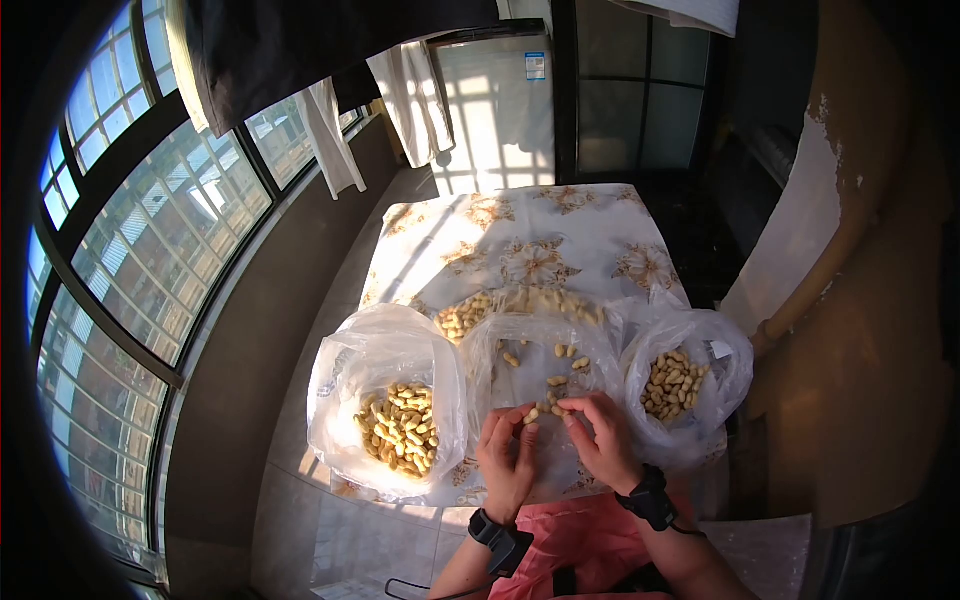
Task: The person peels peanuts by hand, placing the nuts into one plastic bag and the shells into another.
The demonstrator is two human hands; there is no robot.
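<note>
At the near side of the table, my left hand (508, 462) pinches a peanut (531, 415) in its shell between thumb and forefinger. Close beside it, my right hand (603, 440) has its thumb and forefinger closed on another peanut (558, 410). Both hands are over the front of a clear plastic bag (490, 375), where several loose peanuts (580, 364) are scattered. To the left stands an open plastic bag (335, 385) with a heap of peanuts (400, 428). On the right, another open bag (735, 365) contains peanuts (674, 384).
More peanuts (462, 317) show under plastic behind the middle bag. A flowered cloth (535, 262) covers the table. Barred windows (180, 240) line the left wall, and a pale refrigerator (500, 110) stands beyond the table. Dark cloth (320, 40) hangs overhead.
</note>
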